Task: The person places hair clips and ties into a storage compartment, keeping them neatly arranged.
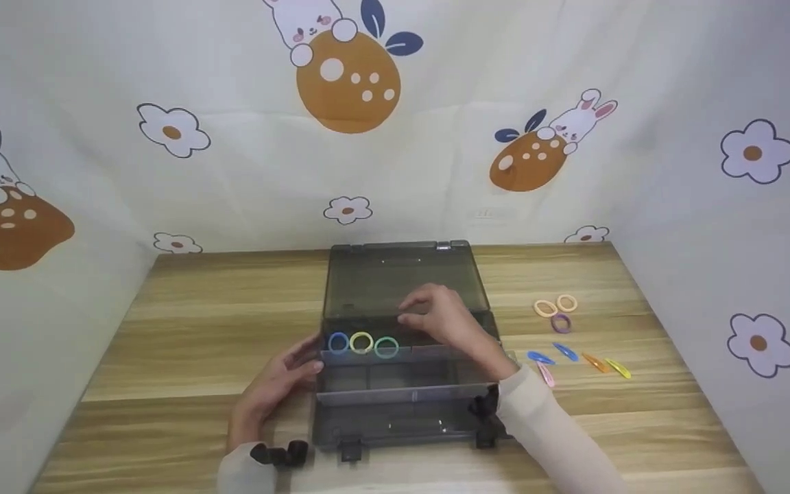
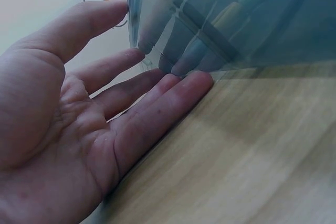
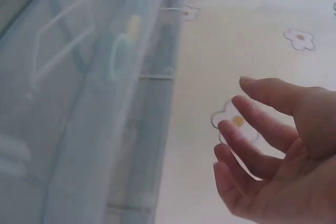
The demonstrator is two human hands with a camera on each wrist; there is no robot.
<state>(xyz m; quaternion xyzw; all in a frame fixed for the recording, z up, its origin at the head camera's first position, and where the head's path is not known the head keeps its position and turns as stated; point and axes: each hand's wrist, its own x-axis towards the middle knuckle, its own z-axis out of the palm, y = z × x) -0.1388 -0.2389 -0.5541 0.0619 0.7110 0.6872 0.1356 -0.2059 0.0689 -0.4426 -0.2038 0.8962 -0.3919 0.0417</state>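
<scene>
A dark see-through divided storage box (image 1: 395, 422) stands on the table with its lid (image 1: 402, 274) tipped back. Along its far row sit a blue hair tie (image 1: 339, 343), a yellow hair tie (image 1: 361, 343) and a green hair tie (image 1: 387, 348). My left hand (image 1: 275, 384) rests its fingertips against the box's left side; the left wrist view shows its fingers fairly straight at the wall. Over the far row, to the right of the green tie, my right hand (image 1: 444, 319) hovers with loosely bent fingers. Nothing shows between them in the right wrist view.
To the right of the box lie two cream hair ties (image 1: 567, 303) and a purple hair tie (image 1: 561, 323). Nearer are several snap hair clips (image 1: 596, 362) in blue, pink, orange and yellow. A printed curtain (image 1: 436, 171) surrounds the wooden table (image 1: 217, 329).
</scene>
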